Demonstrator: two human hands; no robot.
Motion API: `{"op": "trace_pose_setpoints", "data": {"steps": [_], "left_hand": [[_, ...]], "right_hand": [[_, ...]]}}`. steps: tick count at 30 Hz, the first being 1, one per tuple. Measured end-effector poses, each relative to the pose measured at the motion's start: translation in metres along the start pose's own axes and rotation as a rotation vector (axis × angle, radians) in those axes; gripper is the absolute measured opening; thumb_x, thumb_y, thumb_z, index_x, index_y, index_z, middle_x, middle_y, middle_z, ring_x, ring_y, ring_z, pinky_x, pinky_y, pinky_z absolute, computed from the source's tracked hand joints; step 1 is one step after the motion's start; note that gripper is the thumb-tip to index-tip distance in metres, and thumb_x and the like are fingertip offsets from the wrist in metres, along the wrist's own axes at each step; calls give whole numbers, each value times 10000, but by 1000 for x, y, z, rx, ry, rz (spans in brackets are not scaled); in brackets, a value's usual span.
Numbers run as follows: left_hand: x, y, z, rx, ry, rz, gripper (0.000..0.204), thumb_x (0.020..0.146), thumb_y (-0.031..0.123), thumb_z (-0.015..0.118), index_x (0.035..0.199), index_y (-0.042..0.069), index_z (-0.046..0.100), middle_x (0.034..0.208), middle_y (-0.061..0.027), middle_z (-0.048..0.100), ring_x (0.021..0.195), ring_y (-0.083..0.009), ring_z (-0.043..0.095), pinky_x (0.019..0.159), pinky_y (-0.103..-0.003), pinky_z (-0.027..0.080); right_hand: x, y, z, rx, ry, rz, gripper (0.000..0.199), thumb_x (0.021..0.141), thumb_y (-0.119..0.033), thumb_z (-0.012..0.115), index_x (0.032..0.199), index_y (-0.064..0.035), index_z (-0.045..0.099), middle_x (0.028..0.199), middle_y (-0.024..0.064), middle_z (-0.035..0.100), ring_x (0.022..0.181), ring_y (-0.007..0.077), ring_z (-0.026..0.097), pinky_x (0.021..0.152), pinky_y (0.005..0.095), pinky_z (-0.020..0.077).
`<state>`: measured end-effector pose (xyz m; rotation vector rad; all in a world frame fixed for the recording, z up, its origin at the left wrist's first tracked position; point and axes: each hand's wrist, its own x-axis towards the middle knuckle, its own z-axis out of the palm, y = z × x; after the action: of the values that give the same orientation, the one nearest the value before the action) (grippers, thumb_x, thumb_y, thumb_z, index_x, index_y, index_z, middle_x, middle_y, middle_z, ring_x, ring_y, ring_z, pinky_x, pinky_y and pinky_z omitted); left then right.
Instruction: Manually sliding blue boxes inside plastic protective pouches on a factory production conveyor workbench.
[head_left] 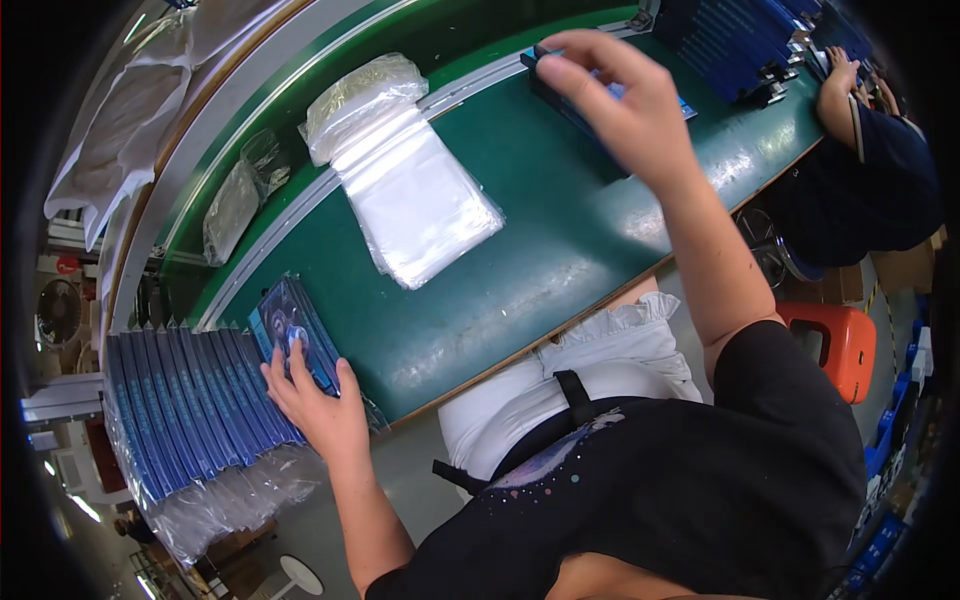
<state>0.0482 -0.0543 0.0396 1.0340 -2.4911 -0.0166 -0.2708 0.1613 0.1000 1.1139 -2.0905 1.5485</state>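
Observation:
Fingers spread, my left hand point(322, 402) lies open on the picture cover of a dark blue, book-like flat box point(290, 320) at the left of the bench, which is in shiny clear film. My right hand point(630, 105) reaches across to a dark blue flat box point(565, 105) at the far right. Its thumb and index finger close on that box's far left corner. The hand hides much of this box. Between my hands lies a fanned stack of clear plastic bags point(415, 200), its far end in a crinkled clear wrapper point(365, 95).
Beside my left hand stands a row of several film-wrapped blue boxes point(190, 400), loose film hanging below. More blue boxes point(725, 45) stand at the far right, near another person's hand point(842, 75). An orange stool point(835, 350) is right of me. The green bench point(480, 310) has a raised back rail.

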Motion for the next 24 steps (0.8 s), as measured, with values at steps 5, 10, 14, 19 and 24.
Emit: {"op": "trace_pose_setpoints", "data": {"steps": [5,10,14,19,24], "left_hand": [[28,60,-6,-241,12,326,438,812,107,665,1228,17,561,1336,-175,487,1327,-384,363,1100,-485,258],[53,90,31,-223,-63,571,269,828,64,638,1096,68,660,1184,-115,588,1173,-316,517,1028,-433,352],[66,90,40,-303,-93,604,241,813,-2,609,1037,57,677,982,-109,579,930,-275,554,856,-419,425],[61,98,37,-403,-97,515,253,812,-36,596,1052,19,653,939,-132,528,891,-294,535,813,-366,446],[63,93,41,-516,-79,503,268,809,-55,594,1070,-1,626,953,-151,523,880,-312,546,777,-371,466]], "right_hand": [[27,67,-15,-909,9,210,941,617,-697,713,1308,-84,534,1218,225,538,1157,380,507,960,471,405],[19,63,-5,-776,-26,246,882,617,-594,760,1295,-75,535,1147,226,540,1100,372,514,930,468,407],[-2,20,-8,-244,128,59,783,676,-501,778,1275,-59,536,1147,184,519,1065,306,526,940,380,423],[-30,-4,5,871,-223,729,616,867,-589,577,1081,-12,570,826,87,603,718,92,578,547,221,485],[-61,-10,30,1283,-545,923,370,941,-378,578,1054,-28,607,883,27,628,698,69,565,628,210,491]]}}
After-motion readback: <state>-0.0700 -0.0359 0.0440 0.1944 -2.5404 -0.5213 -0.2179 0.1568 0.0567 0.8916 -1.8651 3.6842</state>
